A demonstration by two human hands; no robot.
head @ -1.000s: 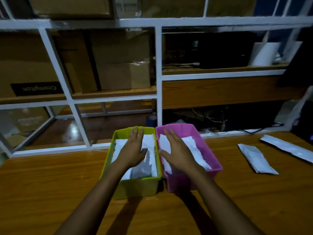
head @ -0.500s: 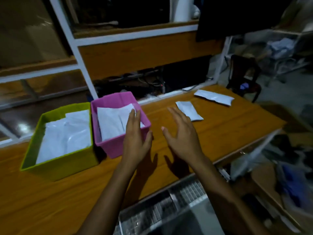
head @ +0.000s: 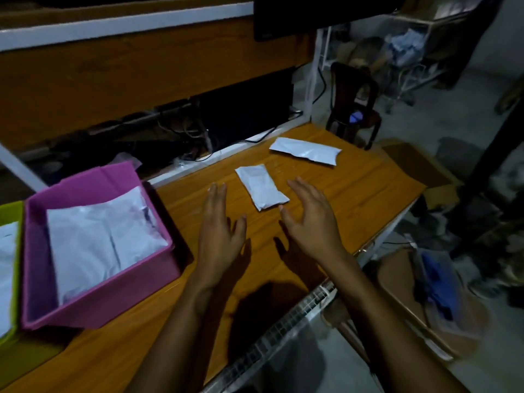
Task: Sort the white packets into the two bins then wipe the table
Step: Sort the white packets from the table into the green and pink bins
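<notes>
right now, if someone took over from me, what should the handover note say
Both open, holding nothing: left grip and right grip, over the table, flanking the small packet.
The long packet lies farther back on the table.
Done: white packets sit in the pink bin and green bin.
Left: bin these two packets, then wipe the table.

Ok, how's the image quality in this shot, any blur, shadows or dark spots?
Head view: dim overall; pink bin smeared by motion blur; small packet fairly sharp; left hand and right hand throw dark shadows on the table; right-side floor clutter murky.
</notes>
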